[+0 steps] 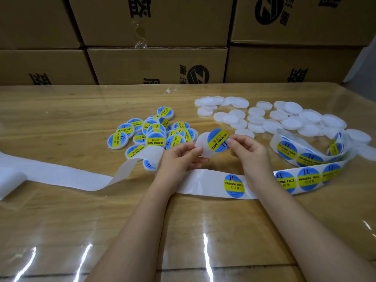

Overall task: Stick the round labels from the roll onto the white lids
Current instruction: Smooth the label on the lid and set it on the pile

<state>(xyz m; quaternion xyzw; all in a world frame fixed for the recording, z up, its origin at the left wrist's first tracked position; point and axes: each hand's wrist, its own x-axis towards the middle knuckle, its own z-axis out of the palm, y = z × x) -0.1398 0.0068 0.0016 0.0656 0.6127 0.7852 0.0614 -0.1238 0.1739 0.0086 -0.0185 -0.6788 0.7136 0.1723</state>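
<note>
Over the tabletop [61, 119], the left hand [181, 157] has its grip closed on the left edge of a white lid [203, 144], while the right hand [250, 151] pinches a round label [218, 140], tilted, overlapping the lid's right side.

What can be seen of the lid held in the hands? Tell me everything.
The lid is a round, white, slightly translucent disc, plastic by its look, held above the table and tilted towards the camera. The left hand pinches its left edge. The right hand pinches a blue and yellow label reading SOLDERING PASTE, which overlaps the lid's right side; whether it is stuck yet cannot be told.
</note>
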